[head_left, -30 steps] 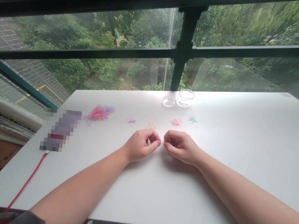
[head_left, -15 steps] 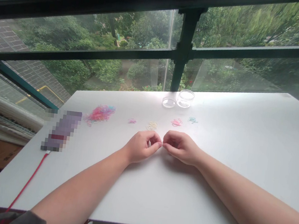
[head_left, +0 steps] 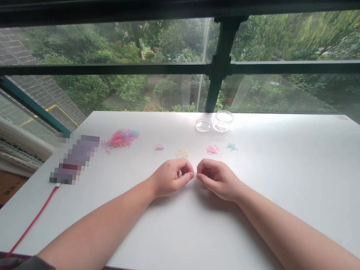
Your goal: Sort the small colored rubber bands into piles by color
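Observation:
My left hand (head_left: 172, 178) and my right hand (head_left: 216, 179) face each other above the middle of the white table (head_left: 167, 238). Thumb and forefinger are pinched on each hand, with a narrow gap between the two pinches. Anything held at the fingertips is too small to make out. Just beyond my left hand lies a small pile of pale yellow bands (head_left: 183, 153). A pink pile of bands (head_left: 212, 149) and a teal pile (head_left: 231, 146) lie beyond my right hand. Farther left are a little purple pile (head_left: 159, 147) and a large mixed heap of coloured bands (head_left: 123, 138).
A clear round jar (head_left: 223, 122) stands near the table's far edge, with its clear lid (head_left: 203, 126) beside it. At the left lies a blurred-out phone-like device (head_left: 78, 157) with a red cable (head_left: 33, 221). Green-framed windows rise behind the table.
My fingertips have parted slightly, leaving a small gap where they nearly met. Both hands keep their pinch. The whole view has shifted slightly; the piles look the same.

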Demonstrator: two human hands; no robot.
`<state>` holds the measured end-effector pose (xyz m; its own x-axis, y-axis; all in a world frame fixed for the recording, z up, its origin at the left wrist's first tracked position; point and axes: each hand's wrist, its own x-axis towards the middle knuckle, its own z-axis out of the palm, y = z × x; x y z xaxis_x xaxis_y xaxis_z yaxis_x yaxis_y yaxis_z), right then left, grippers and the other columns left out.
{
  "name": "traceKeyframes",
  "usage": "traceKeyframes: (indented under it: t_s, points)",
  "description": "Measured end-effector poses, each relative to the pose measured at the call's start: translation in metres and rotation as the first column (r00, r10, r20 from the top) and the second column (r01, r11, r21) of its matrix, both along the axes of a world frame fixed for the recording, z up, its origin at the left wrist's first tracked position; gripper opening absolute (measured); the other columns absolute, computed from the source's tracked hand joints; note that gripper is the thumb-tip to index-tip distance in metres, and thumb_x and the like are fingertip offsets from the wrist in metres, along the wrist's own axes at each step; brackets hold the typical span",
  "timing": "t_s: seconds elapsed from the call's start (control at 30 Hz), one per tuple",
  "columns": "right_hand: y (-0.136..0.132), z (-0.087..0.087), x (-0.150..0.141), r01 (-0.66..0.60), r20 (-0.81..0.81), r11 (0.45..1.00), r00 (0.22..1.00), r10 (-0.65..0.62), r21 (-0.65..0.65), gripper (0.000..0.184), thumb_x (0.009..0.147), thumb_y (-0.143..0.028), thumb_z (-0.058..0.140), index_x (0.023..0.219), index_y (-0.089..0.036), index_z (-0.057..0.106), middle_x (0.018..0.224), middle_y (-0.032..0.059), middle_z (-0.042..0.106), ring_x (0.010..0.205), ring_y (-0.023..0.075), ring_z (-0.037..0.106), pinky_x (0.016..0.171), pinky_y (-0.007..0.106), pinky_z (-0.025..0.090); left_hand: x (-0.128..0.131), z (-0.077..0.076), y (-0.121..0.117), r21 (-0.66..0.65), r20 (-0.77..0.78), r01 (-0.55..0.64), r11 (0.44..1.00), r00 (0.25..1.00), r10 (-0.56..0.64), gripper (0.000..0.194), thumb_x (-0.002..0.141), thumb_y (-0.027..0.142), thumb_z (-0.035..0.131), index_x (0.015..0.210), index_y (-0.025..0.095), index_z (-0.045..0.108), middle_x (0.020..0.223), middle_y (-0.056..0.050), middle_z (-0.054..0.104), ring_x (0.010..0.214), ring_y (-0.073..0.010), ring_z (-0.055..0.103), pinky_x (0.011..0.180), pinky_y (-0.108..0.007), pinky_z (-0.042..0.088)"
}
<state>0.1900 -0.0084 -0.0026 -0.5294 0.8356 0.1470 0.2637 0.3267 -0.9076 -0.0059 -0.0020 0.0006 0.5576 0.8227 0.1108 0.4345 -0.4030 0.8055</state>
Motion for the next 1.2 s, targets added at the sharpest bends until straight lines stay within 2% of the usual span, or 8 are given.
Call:
traceKeyframes:
  t_s: [0.27, 0.47, 0.57, 0.67, 0.73, 0.87, 0.97, 1.2]
  points:
    - [0.002, -0.001, 0.002, 0.028, -0.002, 0.999, 1.0, -0.029, -0.03, 0.008, 0.082, -0.018, 0.048, 0.075, -0.019, 0.046, 0.058, -0.0038, 0.045, 0.05, 0.0091, 0.042, 0.048, 0.023, 0.034, -0.009, 0.002, 0.01, 0.138, -0.054, 0.01, 0.99, 0.999, -0.002, 0.009, 0.081, 0.023, 0.049, 0.079, 0.016, 0.054, 0.072, 0.0, 0.056, 0.06, -0.0093, 0.045, 0.057, -0.022, 0.038]
    - [0.009, 0.0, 0.01, 0.131, 0.048, 0.989, 0.99, -0.135, 0.069, 0.008, 0.08, -0.017, 0.048, 0.072, -0.019, 0.046, 0.059, -0.0034, 0.044, 0.051, 0.0099, 0.039, 0.052, 0.025, 0.036, -0.023, 0.001, 0.022, 0.176, -0.085, -0.031, 0.984, 0.995, 0.047, 0.009, 0.082, 0.024, 0.047, 0.08, 0.016, 0.052, 0.072, 0.0, 0.055, 0.061, -0.0099, 0.047, 0.058, -0.022, 0.038]
    - [0.013, -0.001, 0.013, 0.159, 0.061, 0.975, 0.983, -0.17, 0.157, 0.011, 0.08, -0.016, 0.049, 0.07, -0.019, 0.045, 0.057, -0.0044, 0.04, 0.055, 0.0106, 0.037, 0.07, 0.031, 0.042, -0.03, 0.002, 0.026, 0.201, -0.094, -0.057, 0.978, 0.993, 0.078, 0.009, 0.082, 0.024, 0.047, 0.08, 0.016, 0.052, 0.072, 0.0, 0.056, 0.063, -0.0103, 0.047, 0.06, -0.023, 0.039]
    - [0.016, -0.002, 0.015, 0.165, 0.05, 0.962, 0.982, -0.18, 0.22, 0.012, 0.081, -0.016, 0.048, 0.07, -0.02, 0.045, 0.055, -0.0061, 0.036, 0.055, 0.0107, 0.035, 0.093, 0.04, 0.035, -0.034, 0.004, 0.028, 0.224, -0.095, -0.075, 0.972, 0.991, 0.099, 0.01, 0.082, 0.024, 0.047, 0.078, 0.017, 0.052, 0.072, 0.0, 0.056, 0.063, -0.0104, 0.047, 0.061, -0.023, 0.039]
    - [0.017, -0.003, 0.016, 0.168, 0.045, 0.96, 0.982, -0.183, 0.226, 0.012, 0.081, -0.017, 0.048, 0.07, -0.02, 0.044, 0.055, -0.0062, 0.036, 0.055, 0.0107, 0.035, 0.098, 0.041, 0.032, -0.035, 0.004, 0.029, 0.233, -0.092, -0.087, 0.968, 0.99, 0.111, 0.01, 0.082, 0.024, 0.047, 0.078, 0.017, 0.052, 0.072, 0.0, 0.056, 0.063, -0.0103, 0.047, 0.061, -0.023, 0.039]
    - [0.015, -0.005, 0.014, 0.171, 0.081, 0.969, 0.979, -0.187, 0.181, 0.011, 0.082, -0.019, 0.047, 0.071, -0.02, 0.045, 0.057, -0.0047, 0.041, 0.055, 0.0113, 0.039, 0.08, 0.035, 0.042, -0.032, 0.002, 0.027, 0.217, -0.082, -0.084, 0.973, 0.991, 0.103, 0.011, 0.083, 0.025, 0.048, 0.078, 0.017, 0.054, 0.071, 0.0, 0.057, 0.063, -0.0105, 0.048, 0.061, -0.023, 0.039]
    - [0.011, -0.004, 0.012, 0.127, 0.135, 0.981, 0.98, -0.147, 0.148, 0.009, 0.082, -0.02, 0.048, 0.073, -0.02, 0.047, 0.062, -0.0024, 0.047, 0.055, 0.0115, 0.042, 0.06, 0.027, 0.04, -0.026, 0.0, 0.022, 0.173, -0.092, -0.032, 0.984, 0.995, 0.049, 0.012, 0.082, 0.026, 0.049, 0.078, 0.016, 0.055, 0.072, -0.002, 0.058, 0.064, -0.0107, 0.05, 0.059, -0.023, 0.039]
    - [0.008, -0.003, 0.012, 0.099, 0.216, 0.971, 0.965, -0.147, 0.216, 0.011, 0.083, -0.022, 0.047, 0.073, -0.019, 0.048, 0.064, -0.0007, 0.05, 0.059, 0.0125, 0.044, 0.056, 0.025, 0.037, -0.018, 0.001, 0.015, 0.157, -0.05, -0.022, 0.987, 0.998, 0.03, 0.009, 0.078, 0.023, 0.052, 0.076, 0.015, 0.057, 0.071, -0.002, 0.059, 0.06, -0.0092, 0.049, 0.056, -0.021, 0.039]
